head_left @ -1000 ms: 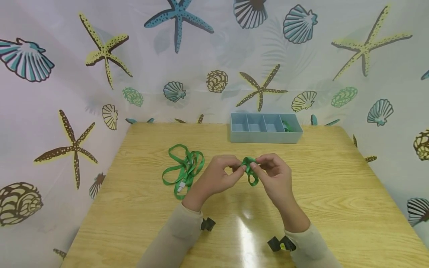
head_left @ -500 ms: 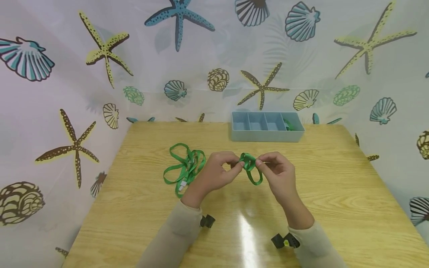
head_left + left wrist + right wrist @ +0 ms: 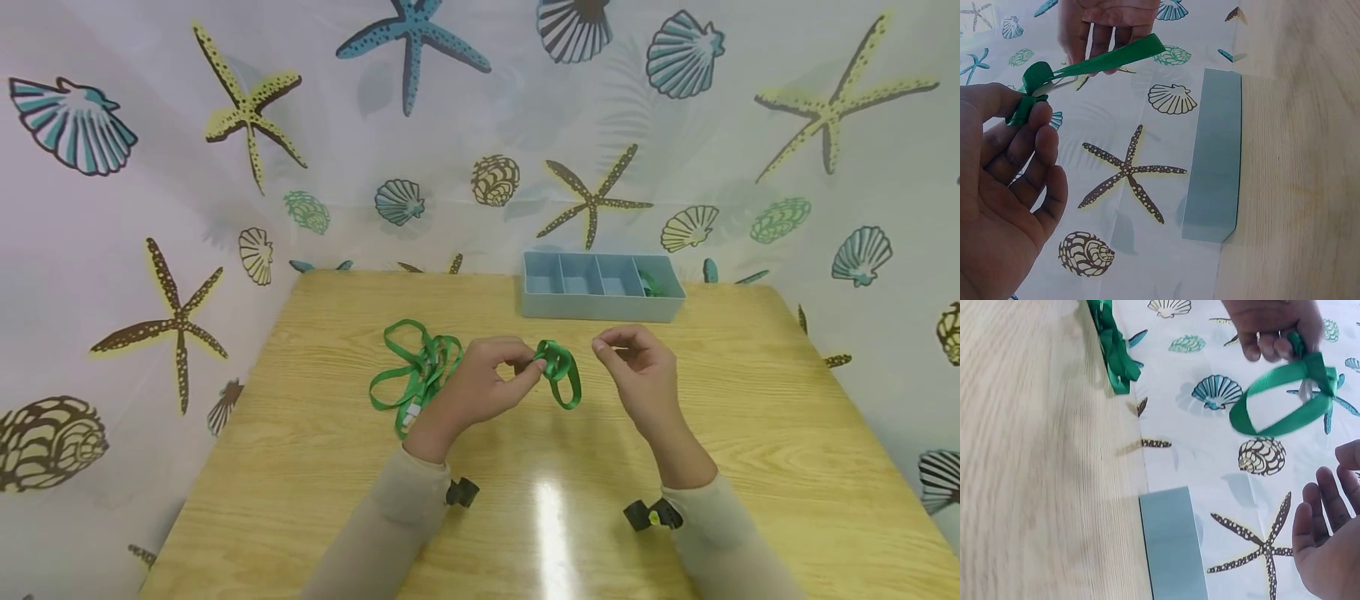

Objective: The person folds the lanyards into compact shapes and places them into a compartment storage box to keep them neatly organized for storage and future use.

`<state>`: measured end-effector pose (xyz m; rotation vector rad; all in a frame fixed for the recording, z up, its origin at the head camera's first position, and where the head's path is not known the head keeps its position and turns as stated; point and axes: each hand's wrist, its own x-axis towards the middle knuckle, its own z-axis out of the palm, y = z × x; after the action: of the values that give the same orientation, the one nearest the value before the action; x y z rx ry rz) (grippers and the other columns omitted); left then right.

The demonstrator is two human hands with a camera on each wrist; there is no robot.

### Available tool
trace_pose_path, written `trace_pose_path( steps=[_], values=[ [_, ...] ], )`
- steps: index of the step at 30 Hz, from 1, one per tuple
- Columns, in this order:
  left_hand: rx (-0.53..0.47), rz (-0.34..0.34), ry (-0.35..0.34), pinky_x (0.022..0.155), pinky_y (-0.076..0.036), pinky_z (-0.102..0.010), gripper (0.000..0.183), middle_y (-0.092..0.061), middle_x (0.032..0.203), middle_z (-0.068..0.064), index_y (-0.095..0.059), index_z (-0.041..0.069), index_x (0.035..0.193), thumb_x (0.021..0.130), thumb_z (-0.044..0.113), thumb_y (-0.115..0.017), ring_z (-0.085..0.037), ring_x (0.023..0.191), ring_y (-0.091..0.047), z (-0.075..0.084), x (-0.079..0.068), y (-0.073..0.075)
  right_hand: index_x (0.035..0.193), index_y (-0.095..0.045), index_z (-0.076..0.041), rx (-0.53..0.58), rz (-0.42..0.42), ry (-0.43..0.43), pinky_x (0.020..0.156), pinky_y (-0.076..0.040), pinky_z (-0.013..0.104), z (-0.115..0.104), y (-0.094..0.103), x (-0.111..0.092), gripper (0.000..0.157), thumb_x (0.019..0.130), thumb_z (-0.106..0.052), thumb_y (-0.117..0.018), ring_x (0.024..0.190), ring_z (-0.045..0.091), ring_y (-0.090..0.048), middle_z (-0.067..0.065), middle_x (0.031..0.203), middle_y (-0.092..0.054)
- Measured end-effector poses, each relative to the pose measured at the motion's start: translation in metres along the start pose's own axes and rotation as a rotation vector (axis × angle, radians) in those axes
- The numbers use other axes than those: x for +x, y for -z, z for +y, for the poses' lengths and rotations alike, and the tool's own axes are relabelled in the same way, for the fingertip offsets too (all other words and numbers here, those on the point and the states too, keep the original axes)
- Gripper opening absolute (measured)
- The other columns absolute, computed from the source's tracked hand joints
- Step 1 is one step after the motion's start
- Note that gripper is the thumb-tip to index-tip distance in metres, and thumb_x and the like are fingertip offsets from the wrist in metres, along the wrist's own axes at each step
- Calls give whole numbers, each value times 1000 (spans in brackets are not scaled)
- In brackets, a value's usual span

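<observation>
Plainly, we see the left hand [image 3: 491, 375] pinching a green ribbon [image 3: 1116, 57] between thumb and fingertips, held up above the table [image 3: 757, 392] near the middle of the workspace. We find the ribbon gathered into a small bundle at those fingertips, with one loop hanging out from it on the side toward the other hand. From the left wrist we also make out a pale fitting [image 3: 1054, 89] tucked against the bundle; it may be a clip, though the ribbon partly covers it and we can't be sure.

Just beside the loop, and apart from it, we see the right hand [image 3: 643, 375] raised with its fingers loosely bent, thumb and forefinger toward the ribbon, gripping nothing.

On the table near the left forearm we have a loose tangle of green lanyard [image 3: 408, 383], with a white piece [image 3: 411, 412] at its near end. Farther back we see a blue tray [image 3: 600, 307] with four compartments in a row; in the rightmost lies some green strap [image 3: 651, 285].

Behind it all we face a white sheet [image 3: 450, 142] printed with starfish and shells. Both arms wear beige sleeves [image 3: 390, 508], and at each cuff we notice a small black device [image 3: 465, 492].
</observation>
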<state>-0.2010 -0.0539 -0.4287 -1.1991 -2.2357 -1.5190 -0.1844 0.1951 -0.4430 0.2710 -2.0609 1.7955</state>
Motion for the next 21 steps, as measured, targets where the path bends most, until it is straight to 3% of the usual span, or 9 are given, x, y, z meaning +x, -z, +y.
trace_pose_path(
  steps=[5, 11, 15, 18, 21],
  values=[
    [13, 2, -19, 78, -56, -32, 29, -59, 72, 4, -67, 14, 77, 106, 13, -65, -8, 71, -56, 2, 0, 1, 102, -71, 2, -91, 38, -16, 84, -54, 17, 4, 11, 9, 3, 100, -1, -71, 91, 6, -67, -1, 101, -72],
    [20, 3, -28, 78, -55, -31, 29, -58, 73, 3, -67, 13, 77, 106, 14, -64, -9, 72, -55, 3, 0, 1, 103, -70, 6, -209, 100, 1, 86, -49, 19, 15, 24, 22, 13, 101, -7, -72, 94, 2, -63, 6, 101, -71],
    [24, -6, -19, 79, -55, -31, 28, -57, 73, 5, -66, 17, 78, 106, 14, -65, -7, 72, -54, 5, 0, 0, 103, -71, 4, -269, 164, 9, 86, -48, 18, 19, 30, 30, 10, 100, -6, -72, 93, -2, -61, 9, 101, -70],
    [15, -13, -16, 78, -55, -31, 27, -57, 73, 5, -67, 16, 79, 106, 14, -65, -8, 72, -54, 6, 1, 0, 108, -71, 3, -321, 161, -2, 91, -47, 26, 24, 37, 36, 17, 101, -13, -73, 101, 8, -62, 12, 108, -70],
    [9, -10, -19, 78, -55, -31, 25, -60, 74, 4, -70, 15, 82, 106, 14, -66, -8, 72, -56, 7, 1, -1, 121, -69, 2, -395, 101, -43, 100, -46, 42, 32, 45, 42, 32, 103, -25, -72, 118, 28, -60, 18, 124, -67]
  ],
)
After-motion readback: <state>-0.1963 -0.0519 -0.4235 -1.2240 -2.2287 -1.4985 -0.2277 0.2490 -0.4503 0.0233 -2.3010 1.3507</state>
